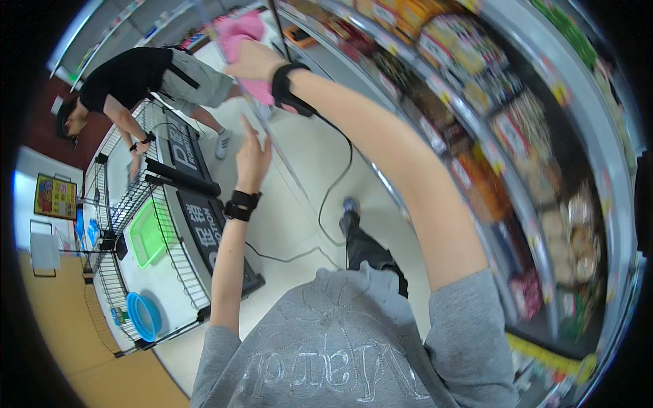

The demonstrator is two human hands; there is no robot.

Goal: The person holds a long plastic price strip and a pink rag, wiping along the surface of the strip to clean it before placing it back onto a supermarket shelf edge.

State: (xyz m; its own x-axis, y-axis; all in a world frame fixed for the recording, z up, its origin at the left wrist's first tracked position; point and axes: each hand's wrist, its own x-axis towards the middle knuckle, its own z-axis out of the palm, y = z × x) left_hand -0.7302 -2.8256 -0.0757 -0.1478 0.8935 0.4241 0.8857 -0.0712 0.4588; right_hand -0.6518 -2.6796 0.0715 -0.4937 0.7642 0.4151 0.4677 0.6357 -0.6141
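Observation:
A pink cloth is in my right hand, which reaches far forward across the view. It is held against or beside the long pale edge of what looks like a clear panel. My left hand is raised lower down near the same edge, fingers apart and holding nothing. Whether its fingertips touch the panel I cannot tell. Both wrists wear black bands, and a dark cable runs from the right one.
On my right stand shelves of packaged food. At left, a wire-railed display table holds a green basket and a blue basin. A person bends over its far end. A cable trails over the floor.

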